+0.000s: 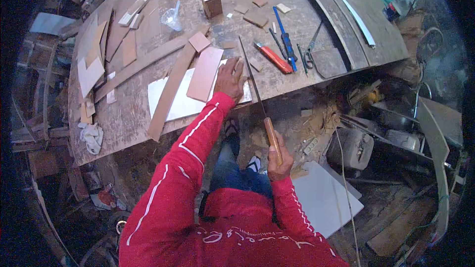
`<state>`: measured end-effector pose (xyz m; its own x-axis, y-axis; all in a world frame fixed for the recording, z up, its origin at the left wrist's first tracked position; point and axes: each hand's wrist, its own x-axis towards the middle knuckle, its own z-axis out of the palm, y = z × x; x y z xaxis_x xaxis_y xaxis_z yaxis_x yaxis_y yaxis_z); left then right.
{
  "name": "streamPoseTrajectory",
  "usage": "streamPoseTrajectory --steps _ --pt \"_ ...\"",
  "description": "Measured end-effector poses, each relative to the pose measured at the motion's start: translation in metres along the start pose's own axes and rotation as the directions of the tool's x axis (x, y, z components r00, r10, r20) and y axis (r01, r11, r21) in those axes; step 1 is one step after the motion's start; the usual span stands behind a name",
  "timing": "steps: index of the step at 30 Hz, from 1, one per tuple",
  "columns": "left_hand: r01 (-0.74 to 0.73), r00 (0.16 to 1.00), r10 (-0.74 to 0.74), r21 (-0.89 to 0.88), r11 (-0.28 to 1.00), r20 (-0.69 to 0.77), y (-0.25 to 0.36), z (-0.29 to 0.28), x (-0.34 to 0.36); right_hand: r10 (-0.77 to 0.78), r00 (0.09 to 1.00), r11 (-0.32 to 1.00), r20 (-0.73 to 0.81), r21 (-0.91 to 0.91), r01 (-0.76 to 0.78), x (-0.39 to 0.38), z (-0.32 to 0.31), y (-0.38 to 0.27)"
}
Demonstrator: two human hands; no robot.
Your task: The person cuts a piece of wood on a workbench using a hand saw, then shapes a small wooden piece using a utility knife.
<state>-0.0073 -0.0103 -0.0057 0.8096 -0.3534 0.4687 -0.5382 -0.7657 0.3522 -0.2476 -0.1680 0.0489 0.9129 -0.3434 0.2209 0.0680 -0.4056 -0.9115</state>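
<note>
My right hand (280, 158) is closed round the wooden handle of a handsaw (255, 81). Its narrow dark blade, seen nearly edge-on, points away over the table's front edge, just right of a white board (170, 91). On the right part of that board lies my left hand (230, 80), pressed down with its fingers stretched forward. A pinkish flat piece (205, 74) rests on the board beside my left hand, with a smaller pink square (199, 42) above it. A long brown wood strip (170, 91) crosses the board's left part.
Right of the blade lie a red-handled cutter (274, 58), a blue bar-shaped tool (285, 39) and scissors (310, 52). A small stack of wood blocks (212, 4) stands farther back. Offcuts (94, 66) and a crumpled cloth (91, 137) are at left. A jerrycan (351, 148) stands below right.
</note>
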Motion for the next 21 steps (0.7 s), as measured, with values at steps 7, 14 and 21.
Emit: streamPoseTrajectory --steps 7,14,21 --pt "0.041 0.999 -0.043 0.042 0.998 0.032 0.0 -0.003 0.007 0.15 0.986 0.988 0.075 0.011 -0.151 0.009 0.002 -0.016" --pt "0.029 1.0 -0.029 -0.028 0.999 -0.006 0.002 0.002 -0.008 0.003 1.0 1.0 0.028 -0.002 -0.003 0.006 -0.007 -0.012" --pt "-0.033 0.999 0.03 -0.073 0.997 -0.041 0.002 0.002 -0.015 0.123 0.99 0.992 0.065 0.005 -0.123 -0.017 -0.009 -0.005"
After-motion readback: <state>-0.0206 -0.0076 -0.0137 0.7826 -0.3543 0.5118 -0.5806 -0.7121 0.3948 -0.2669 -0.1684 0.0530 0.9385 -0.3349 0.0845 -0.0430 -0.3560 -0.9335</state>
